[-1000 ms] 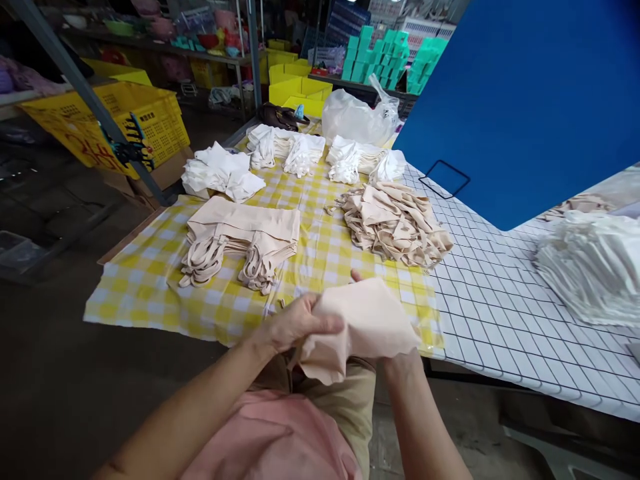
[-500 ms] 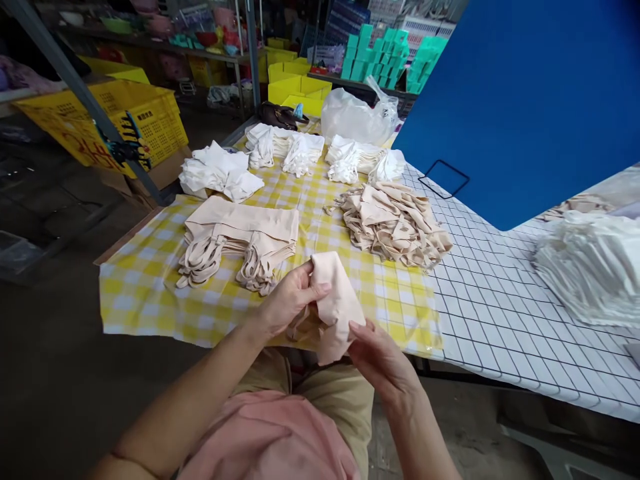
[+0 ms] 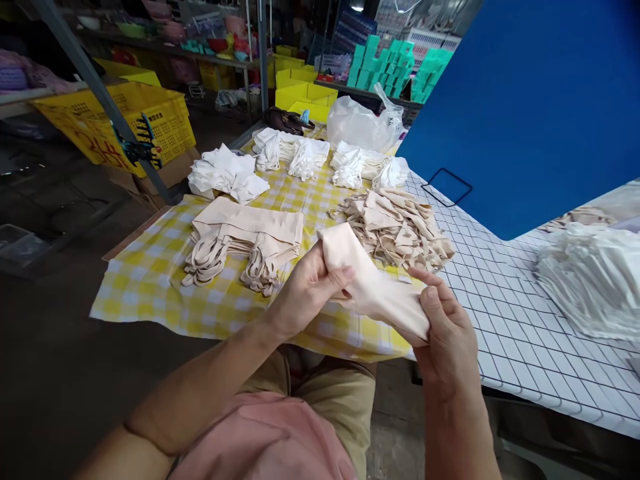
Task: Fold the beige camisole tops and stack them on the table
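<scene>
Between hands point(image 3: 447, 330), cloth point(image 3: 373, 283) aslant, right end lower.

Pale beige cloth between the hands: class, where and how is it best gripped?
Probably pinched at both ends, left hand from the left, right hand from the right: the long pale beige cloth looks soft and would likely sag from a single grip.
</scene>
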Motion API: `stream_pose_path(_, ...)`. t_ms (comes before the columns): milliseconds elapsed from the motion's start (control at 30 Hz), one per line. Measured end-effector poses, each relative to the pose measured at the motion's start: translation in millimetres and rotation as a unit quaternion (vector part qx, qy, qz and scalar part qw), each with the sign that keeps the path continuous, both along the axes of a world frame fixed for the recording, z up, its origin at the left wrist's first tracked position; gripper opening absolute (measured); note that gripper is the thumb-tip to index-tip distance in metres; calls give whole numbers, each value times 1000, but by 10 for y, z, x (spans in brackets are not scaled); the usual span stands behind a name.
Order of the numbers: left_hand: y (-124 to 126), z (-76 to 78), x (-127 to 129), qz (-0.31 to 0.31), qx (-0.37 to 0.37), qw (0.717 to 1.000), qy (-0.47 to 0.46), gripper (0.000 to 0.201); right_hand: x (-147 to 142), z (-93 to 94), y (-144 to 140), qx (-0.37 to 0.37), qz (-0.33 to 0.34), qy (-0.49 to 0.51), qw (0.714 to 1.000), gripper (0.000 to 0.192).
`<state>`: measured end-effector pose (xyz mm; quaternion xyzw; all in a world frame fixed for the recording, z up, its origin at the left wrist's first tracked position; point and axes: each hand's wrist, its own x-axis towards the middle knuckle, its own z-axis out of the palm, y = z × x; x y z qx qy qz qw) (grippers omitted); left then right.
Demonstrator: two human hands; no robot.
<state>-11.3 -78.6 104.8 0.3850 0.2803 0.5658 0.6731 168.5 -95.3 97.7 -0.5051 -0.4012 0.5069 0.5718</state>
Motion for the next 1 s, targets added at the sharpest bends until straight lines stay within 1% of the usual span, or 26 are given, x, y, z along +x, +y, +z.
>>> stream_pose_path(67,43,-21,22,1,-35,999,-41,31,31,29,27,-13,51,-35,998,42)
stream_pose_path(133,77,-71,33,14,-65,995,-74,27,63,-25,69,-11,107,-105,989,49)
stream_pose_path(167,86,-98,34,20,-77,993,-85,26,78,-80,96,-3,121,-158,980,48)
stream_pose_path(200,90,-125,33,26,-86,992,-94,26,92,-147,126,7,124,-221,967,42)
stream_pose_path(233,89,-149,28,31,-94,990,-100,26,104,-221,156,20,114,-287,951,32)
stream_pose_path(300,82,-195,14,36,-109,988,-105,27,128,-357,210,41,71,-404,911,13)
stream_pose_path(333,77,-217,5,42,-114,987,-105,28,141,-408,232,44,48,-440,895,9)
stream_pose_path(367,73,-240,-5,48,-115,987,-105,29,152,-444,248,42,26,-454,890,8)
stream_pose_path(400,71,-264,-13,56,-116,986,-104,30,162,-466,260,36,6,-443,896,9)
stream_pose_path(467,71,-310,-26,68,-117,985,-104,30,162,-479,266,13,-24,-367,930,15)
stream_pose_path(533,73,-343,-29,71,-120,984,-109,30,119,-492,254,-15,-29,-274,961,27)
stream_pose_path(567,75,-351,-28,70,-123,984,-112,30,79,-510,243,-34,-15,-240,970,33)
stream_pose_path(600,76,-352,-24,68,-124,983,-114,31,27,-541,232,-60,12,-216,974,38)
stream_pose_path(667,75,-337,-12,63,-120,984,-116,30,-98,-634,213,-128,91,-177,971,42)
stream_pose_path(733,68,-304,6,54,-117,985,-118,30,-225,-745,211,-185,150,-135,962,41)
stream_pose_path(767,63,-285,15,48,-119,984,-120,30,-281,-797,220,-199,165,-115,959,39)
stream_pose_path(833,48,-252,32,35,-129,983,-126,31,-366,-876,256,-197,171,-73,963,31)
stream_pose_path(900,34,-244,33,31,-139,982,-126,30,-405,-907,309,-180,163,-13,970,25)
stream_pose_path(1000,34,-318,-39,58,-127,986,-93,27,-363,-869,390,-137,126,94,978,16)
